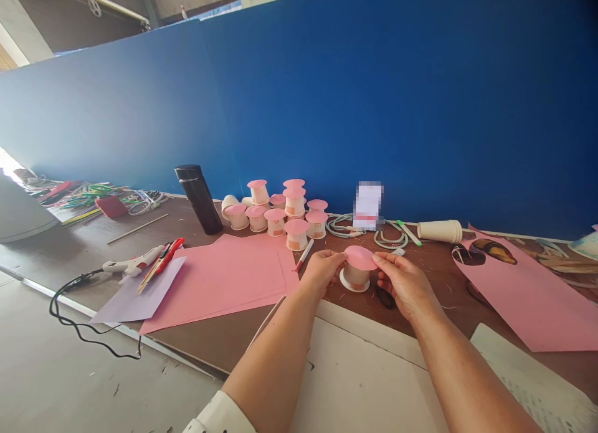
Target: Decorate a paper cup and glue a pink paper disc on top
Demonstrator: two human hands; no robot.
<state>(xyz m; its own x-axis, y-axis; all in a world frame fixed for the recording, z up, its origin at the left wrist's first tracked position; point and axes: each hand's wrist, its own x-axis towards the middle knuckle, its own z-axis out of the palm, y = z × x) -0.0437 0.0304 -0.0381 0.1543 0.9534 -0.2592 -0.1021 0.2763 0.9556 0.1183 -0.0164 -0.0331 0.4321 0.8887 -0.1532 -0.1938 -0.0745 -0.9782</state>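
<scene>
Head view, both hands at the near edge of the brown table (224, 339). Left hand (322, 270) and right hand (405, 285) flank a small paper cup (355, 277), which stands inverted on the table, its long axis upright, wide mouth down. A pink paper disc (359, 257) lies flat across the cup's upturned base, facing upward. Left fingers pinch the disc's left edge; right fingertips pinch its right edge, so the cup sits directly between the two hands, equally near to each. Behind the cup, farther from the person, stands a cluster of finished pink-capped cups (284, 214), all upright likewise. Left of the cup lie pink paper sheets (224, 277), a marker (304, 255), and a glue gun (133, 265); a black flask (199, 199) stands beyond these. Right of the cup lies another pink sheet (527, 296).
</scene>
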